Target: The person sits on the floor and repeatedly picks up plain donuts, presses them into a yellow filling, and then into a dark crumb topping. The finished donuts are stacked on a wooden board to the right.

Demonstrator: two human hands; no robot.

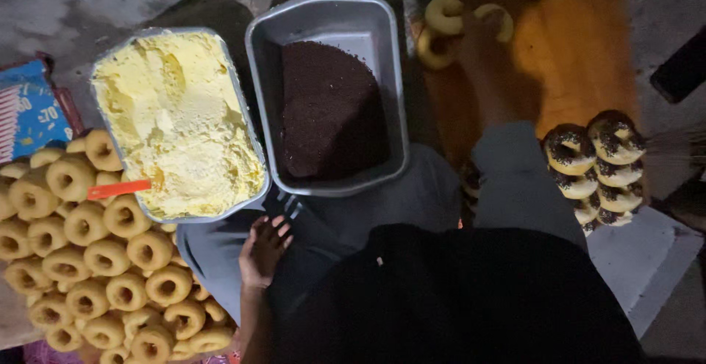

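- Between the knees, two grey trays sit side by side: the left tray [248, 125] holds pale yellow cream with an orange spatula [118, 188] at its edge; the right tray [329, 18] holds dark chocolate sprinkles [331, 110].
- Left hand [263, 250] rests on the grey trouser leg just below the trays, fingers [279, 226] loosely spread, holding nothing.
- Right hand [478, 37] is blurred among plain ring doughnuts [443, 15]; I cannot tell its grip.
- Plain doughnuts [95, 261] pile up at left; sprinkled doughnuts [592, 162] stack at right.
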